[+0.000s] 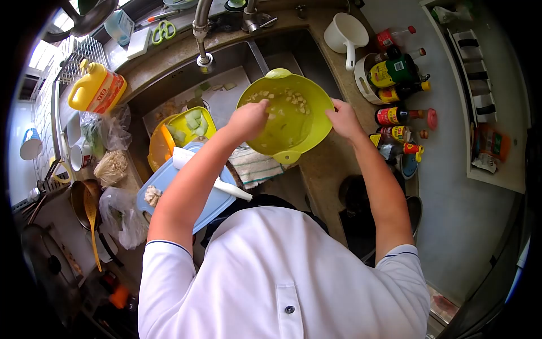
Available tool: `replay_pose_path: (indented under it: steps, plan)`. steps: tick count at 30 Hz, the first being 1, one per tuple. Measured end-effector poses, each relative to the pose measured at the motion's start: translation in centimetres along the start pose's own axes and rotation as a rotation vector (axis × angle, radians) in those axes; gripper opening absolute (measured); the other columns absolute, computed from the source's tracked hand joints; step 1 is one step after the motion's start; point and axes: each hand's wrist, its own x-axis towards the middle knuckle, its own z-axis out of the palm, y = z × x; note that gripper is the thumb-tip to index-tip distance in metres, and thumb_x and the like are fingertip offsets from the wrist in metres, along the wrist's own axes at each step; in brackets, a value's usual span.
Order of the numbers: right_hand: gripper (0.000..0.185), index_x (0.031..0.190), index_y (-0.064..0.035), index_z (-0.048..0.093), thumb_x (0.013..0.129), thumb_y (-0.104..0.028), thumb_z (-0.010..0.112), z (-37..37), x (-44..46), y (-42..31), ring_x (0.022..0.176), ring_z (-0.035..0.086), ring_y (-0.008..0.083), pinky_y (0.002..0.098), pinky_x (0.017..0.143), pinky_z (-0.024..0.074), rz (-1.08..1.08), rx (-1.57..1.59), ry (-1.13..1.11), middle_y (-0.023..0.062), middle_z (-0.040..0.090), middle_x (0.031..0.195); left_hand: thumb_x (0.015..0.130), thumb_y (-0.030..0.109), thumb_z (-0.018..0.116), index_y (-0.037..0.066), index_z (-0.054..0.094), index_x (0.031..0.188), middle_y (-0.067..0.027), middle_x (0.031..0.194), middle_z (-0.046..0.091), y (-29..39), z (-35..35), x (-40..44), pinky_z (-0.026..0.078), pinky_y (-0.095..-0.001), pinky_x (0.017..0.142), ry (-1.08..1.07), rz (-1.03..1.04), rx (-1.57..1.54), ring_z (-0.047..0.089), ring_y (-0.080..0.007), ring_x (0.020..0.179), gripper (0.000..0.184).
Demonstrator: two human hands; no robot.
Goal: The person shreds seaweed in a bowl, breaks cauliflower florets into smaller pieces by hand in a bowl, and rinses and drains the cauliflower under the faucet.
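A yellow-green bowl (305,127) with two tab handles is over the sink's front edge, holding pale diced pieces (293,100) in what looks like water. My right hand (345,120) grips its right rim. Over the left part of the bowl, my left hand (248,120) is closed, its fingertips near the pale pieces; what it holds, if anything, is hidden. Left of that hand, a bright yellow-green container (210,121) with pale green chunks (195,121) rests by an orange basket (158,148). Below my left forearm lies a blue cutting board (212,209) with a white-handled knife (232,189).
A faucet (203,56) reaches over the sink (226,56). Several sauce bottles (395,116) and a white pot (345,35) line the right counter. A yellow oil jug (99,87) and plastic bags (121,217) stand left. A striped cloth (254,168) lies below the bowl.
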Motion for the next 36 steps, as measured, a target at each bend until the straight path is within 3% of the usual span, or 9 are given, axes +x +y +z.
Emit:
replay_pose_path:
  steps: [3, 5, 9, 17, 19, 21, 27, 32, 36]
  plan:
    - [0.029, 0.113, 0.0003, 0.066, 0.089, -0.008, 0.053, 0.2, 0.0, -0.5, 0.061, 0.065, 0.0135, 0.0292, 0.051, 0.0536, 0.033, -0.03, -0.012, 0.0065, 0.069, 0.079, 0.087, 0.009, 0.054, 0.0, 0.06, 0.11, -0.0211, 0.101, 0.068, -0.2, 1.4, 1.4, 0.053, -0.0445, 0.079, -0.195, 0.025, 0.165, 0.067, -0.0377, 0.091, 0.025]
    - [0.029, 0.113, -0.0005, 0.067, 0.089, -0.008, 0.053, 0.1, 0.4, 0.4, 0.061, 0.065, 0.0135, 0.0294, 0.051, 0.054, 0.008, -0.026, -0.021, 0.0068, 0.069, 0.079, 0.093, 0.025, 0.054, 0.002, 0.063, 0.109, -0.0189, 0.098, 0.069, -0.6, 2.6, 2.3, 0.052, -0.0461, 0.08, -0.374, -0.014, 0.299, 0.066, -0.0369, 0.094, 0.028]
    - [0.029, 0.112, -0.0003, 0.067, 0.088, -0.008, 0.053, 0.3, 0.2, 0.1, 0.062, 0.066, 0.0141, 0.03, 0.052, 0.0545, 0.018, -0.019, -0.039, 0.0082, 0.069, 0.079, 0.093, 0.025, 0.054, 0.001, 0.064, 0.1, -0.0198, 0.095, 0.069, -0.6, 3.6, 2.9, 0.052, -0.0463, 0.08, -0.444, 0.015, 0.313, 0.066, -0.0371, 0.094, 0.027]
    - [0.03, 0.108, 0.0032, 0.067, 0.085, -0.004, 0.049, -0.1, 0.0, -4.4, 0.057, 0.067, 0.0184, 0.0316, 0.051, 0.0555, 0.162, -0.106, -0.037, 0.0118, 0.069, 0.078, 0.093, 0.022, 0.051, -0.002, 0.065, 0.097, -0.0247, 0.09, 0.067, -0.4, 0.6, -0.6, 0.048, -0.0453, 0.08, -0.018, -0.13, -0.359, 0.065, -0.0383, 0.089, 0.028]
    - [0.03, 0.107, 0.0036, 0.067, 0.084, -0.003, 0.049, -0.2, 0.5, -4.8, 0.058, 0.067, 0.0195, 0.0324, 0.051, 0.056, 0.199, -0.103, -0.013, 0.013, 0.069, 0.078, 0.096, 0.025, 0.052, -0.002, 0.063, 0.095, -0.008, 0.07, 0.059, -2.1, -0.5, -1.2, 0.045, -0.0334, 0.06, -0.034, -0.309, -0.69, 0.057, -0.0183, 0.063, 0.029]
    - [0.029, 0.105, 0.0043, 0.067, 0.084, -0.003, 0.048, -0.4, 1.2, -5.4, 0.061, 0.069, 0.0229, 0.0346, 0.051, 0.057, 0.206, -0.196, -0.032, 0.0159, 0.069, 0.079, 0.098, 0.027, 0.053, 0.004, 0.059, 0.086, 0.0015, 0.063, 0.048, -3.0, -2.2, -2.6, 0.034, -0.0257, 0.046, -0.015, -0.368, -1.0, 0.043, -0.009, 0.051, 0.026]
    - [0.025, 0.1, 0.0054, 0.065, 0.084, -0.004, 0.047, 0.0, 2.8, -10.5, 0.065, 0.07, 0.0319, 0.038, 0.053, 0.0574, 0.176, -0.504, -0.045, 0.0229, 0.069, 0.086, 0.098, 0.03, 0.056, 0.015, 0.042, 0.075, 0.0057, 0.059, 0.035, -5.2, -5.0, -5.1, 0.018, -0.0228, 0.039, -0.011, -0.499, -1.378, 0.026, -0.0045, 0.044, 0.031]
    - [0.021, 0.098, 0.0038, 0.065, 0.083, -0.004, 0.052, 1.6, 4.4, -13.9, 0.079, 0.069, 0.0388, 0.0434, 0.068, 0.0569, 0.174, -0.766, -0.063, 0.0251, 0.068, 0.092, 0.096, 0.026, 0.056, 0.013, 0.048, 0.074, 0.0031, 0.06, 0.045, -6.1, -5.7, -7.2, 0.023, -0.022, 0.04, 0.009, -0.481, -1.511, 0.033, -0.0056, 0.045, 0.026]
    - [0.02, 0.097, 0.0016, 0.068, 0.082, -0.006, 0.057, 3.5, 5.6, -15.8, 0.089, 0.067, 0.0399, 0.0456, 0.078, 0.0548, -0.074, -1.109, -0.03, 0.0239, 0.068, 0.093, 0.094, 0.02, 0.056, 0.008, 0.054, 0.079, -0.001, 0.066, 0.055, -6.8, -6.3, -8.7, 0.027, -0.0213, 0.041, 0.018, -0.48, -1.581, 0.036, -0.0058, 0.045, 0.019]
